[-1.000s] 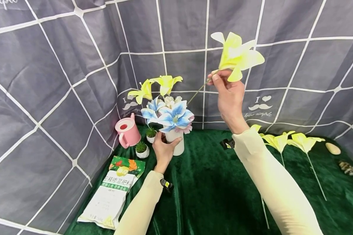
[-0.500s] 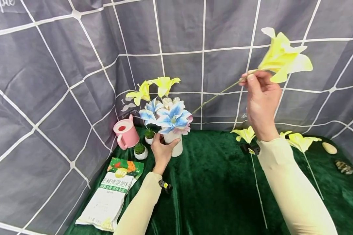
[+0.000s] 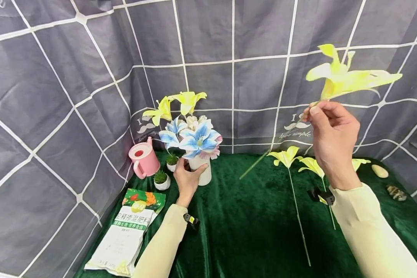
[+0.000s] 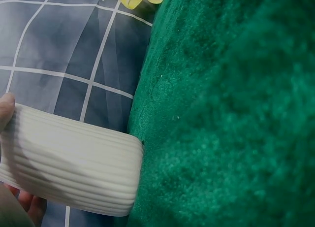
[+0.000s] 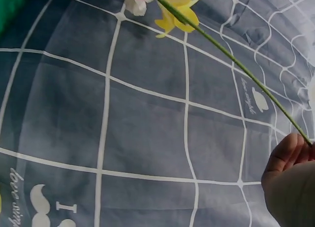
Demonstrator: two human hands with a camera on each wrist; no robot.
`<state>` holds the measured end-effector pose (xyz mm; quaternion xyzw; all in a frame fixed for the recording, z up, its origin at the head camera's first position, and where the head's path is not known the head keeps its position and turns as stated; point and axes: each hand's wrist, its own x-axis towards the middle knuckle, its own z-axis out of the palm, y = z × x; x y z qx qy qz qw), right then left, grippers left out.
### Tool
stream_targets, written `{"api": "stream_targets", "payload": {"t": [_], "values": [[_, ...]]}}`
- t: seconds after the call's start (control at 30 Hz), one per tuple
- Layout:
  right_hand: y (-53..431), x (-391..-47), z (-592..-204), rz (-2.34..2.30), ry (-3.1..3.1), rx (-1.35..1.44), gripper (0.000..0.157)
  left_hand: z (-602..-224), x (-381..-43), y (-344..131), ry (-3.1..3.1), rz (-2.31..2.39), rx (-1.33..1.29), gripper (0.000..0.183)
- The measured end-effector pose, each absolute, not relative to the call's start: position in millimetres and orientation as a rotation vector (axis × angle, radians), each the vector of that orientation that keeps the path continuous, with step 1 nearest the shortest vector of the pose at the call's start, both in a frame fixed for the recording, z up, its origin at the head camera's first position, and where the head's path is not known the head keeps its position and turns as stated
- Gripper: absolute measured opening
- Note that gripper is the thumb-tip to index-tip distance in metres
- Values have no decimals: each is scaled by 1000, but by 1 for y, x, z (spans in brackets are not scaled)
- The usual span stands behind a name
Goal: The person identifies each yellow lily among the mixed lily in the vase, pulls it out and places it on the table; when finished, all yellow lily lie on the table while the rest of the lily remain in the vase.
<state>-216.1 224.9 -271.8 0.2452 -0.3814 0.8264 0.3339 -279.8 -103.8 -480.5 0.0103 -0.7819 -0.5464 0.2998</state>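
Note:
In the head view my left hand (image 3: 187, 178) grips the side of a white ribbed vase (image 3: 205, 173), thumb across its front. The vase stands upright on the green cloth and holds blue lilies (image 3: 199, 139), pale and pink blooms and two yellow lilies (image 3: 188, 101). Its ribbed wall (image 4: 74, 160) fills the lower left of the left wrist view. Well to the right, my right hand (image 3: 335, 143) pinches a yellow lily (image 3: 340, 79) just below the bloom. The lily's green stem (image 5: 231, 57) slants down to the left, its end apart from the vase.
Several yellow lilies (image 3: 285, 156) lie on the green cloth (image 3: 243, 231) at right, near a pale stone (image 3: 380, 171) and a striped shell-like object (image 3: 396, 192). Left of the vase are a pink watering can (image 3: 146, 160), small potted succulents (image 3: 161, 180) and a fertilizer bag (image 3: 119, 235). A grey checked curtain (image 3: 257, 88) hangs behind.
My right hand has moved right and somewhat down with the yellow lily, whose stem end has come away from the vase's flowers. The left hand keeps its hold on the vase.

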Motion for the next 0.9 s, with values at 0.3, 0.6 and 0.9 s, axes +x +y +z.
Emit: {"api": "stream_targets", "payload": {"t": [0.3, 0.6, 0.9], "values": [[223, -214, -311, 2130, -1527, 354, 3, -479, -280, -106, -2073, -1451, 27, 63], [219, -242, -382, 1998, -2160, 32, 6, -481, -280, -107, -2079, -1437, 32, 63], [218, -267, -437, 1825, -2445, -70, 22, -479, -279, -103, -2082, -1426, 33, 62]]}}
